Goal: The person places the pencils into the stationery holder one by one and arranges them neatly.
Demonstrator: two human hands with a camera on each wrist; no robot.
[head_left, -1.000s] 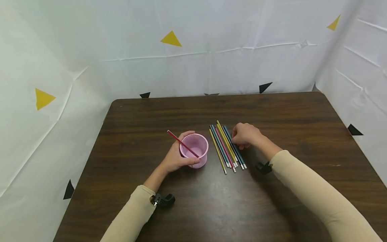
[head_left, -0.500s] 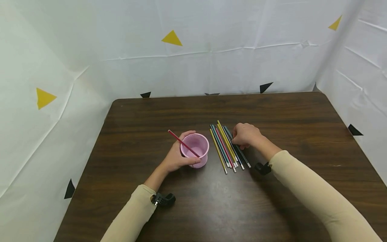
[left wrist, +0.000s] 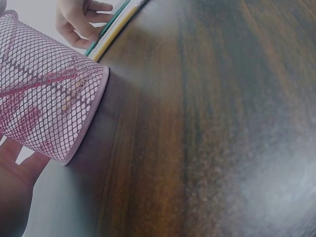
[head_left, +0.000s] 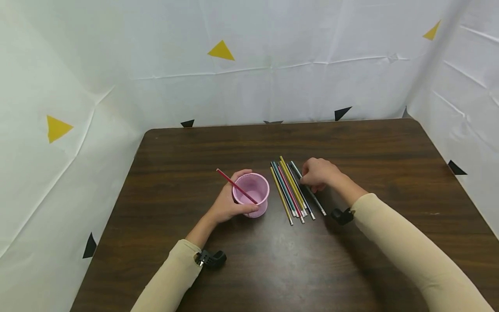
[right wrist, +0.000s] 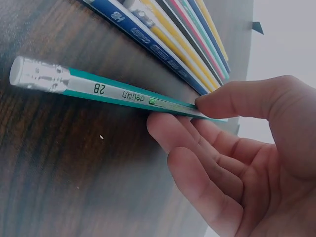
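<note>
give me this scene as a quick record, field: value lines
left hand: grips pink mesh cup
in cup: one red pencil, leaning
right hand: pinches teal 2B pencil, silver eraser end away from the hand
beside it: row of coloured pencils lying side by side
surface: dark wooden table
backdrop: white sheet with yellow and black triangles

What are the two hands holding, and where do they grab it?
The right hand pinches a teal pencil near its middle, thumb above, fingers below. The left hand wraps round the side of the pink mesh cup, which has a red pencil in it.
</note>
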